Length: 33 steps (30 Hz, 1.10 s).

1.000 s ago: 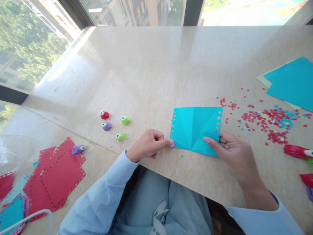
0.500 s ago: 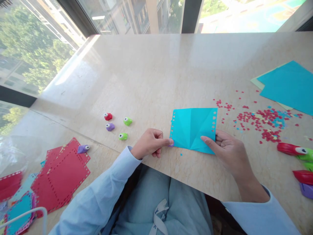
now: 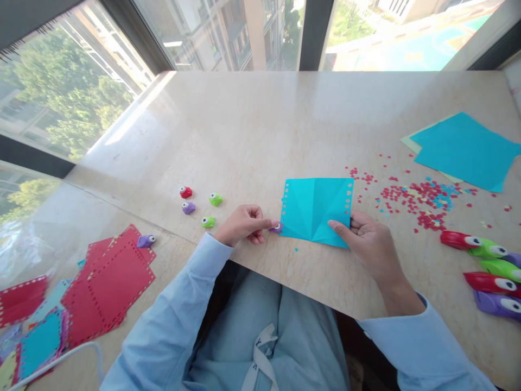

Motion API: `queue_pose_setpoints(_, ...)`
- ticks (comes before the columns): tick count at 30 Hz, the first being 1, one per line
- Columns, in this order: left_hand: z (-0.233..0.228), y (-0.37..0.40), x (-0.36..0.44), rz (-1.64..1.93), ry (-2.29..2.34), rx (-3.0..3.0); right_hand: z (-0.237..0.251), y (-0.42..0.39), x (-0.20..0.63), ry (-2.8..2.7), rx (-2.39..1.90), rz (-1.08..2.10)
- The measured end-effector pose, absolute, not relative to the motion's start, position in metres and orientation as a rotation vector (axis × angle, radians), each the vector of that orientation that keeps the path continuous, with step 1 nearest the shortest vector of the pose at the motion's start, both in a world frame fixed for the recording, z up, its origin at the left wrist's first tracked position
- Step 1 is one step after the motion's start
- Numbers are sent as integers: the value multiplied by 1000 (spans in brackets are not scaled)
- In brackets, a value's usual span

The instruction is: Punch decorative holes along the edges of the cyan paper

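Note:
A creased turquoise paper square [image 3: 315,206] lies flat on the marble table [image 3: 260,130], with small punched holes along its left and right edges. My left hand [image 3: 244,222] is closed on a small purple punch [image 3: 277,226] at the paper's lower left corner. My right hand [image 3: 366,239] holds the paper's lower right corner, thumb on top and fingers beneath.
Small punches, red [image 3: 186,191], purple [image 3: 188,207] and two green [image 3: 215,199], sit left of my hands. Punched red sheets [image 3: 109,282] lie at the lower left. Confetti [image 3: 419,201], turquoise sheets [image 3: 464,149] and larger punches [image 3: 484,266] lie to the right.
The view has tilted up, so everything sits slightly lower and smaller. My left hand's punch now shows its eye at the paper's corner. Both hands keep their grip.

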<state>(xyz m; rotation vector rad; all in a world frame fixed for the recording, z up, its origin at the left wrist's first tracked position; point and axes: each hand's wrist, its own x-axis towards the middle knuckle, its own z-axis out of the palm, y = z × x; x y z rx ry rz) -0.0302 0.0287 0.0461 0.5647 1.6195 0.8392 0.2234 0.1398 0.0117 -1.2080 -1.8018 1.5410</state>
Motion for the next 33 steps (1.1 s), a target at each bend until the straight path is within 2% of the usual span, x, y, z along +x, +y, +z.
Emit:
queue_pose_setpoints(8, 41, 11, -14, 1064, 1694, 684, 11, 141, 224, -1846, -1167, 1479)
queue_pose_setpoints(12, 32, 3, -5, 1082, 1784, 852, 8, 140, 222, -1782, -1179, 1483)
queue_pose_setpoints(18, 19, -2, 2, 1116, 1981, 1113, 4, 140, 222, -1785, -1214, 1326)
queue_pose_setpoints(33, 14, -4, 9, 1548, 1975, 783, 5, 144, 223, -1832, -1219, 1003)
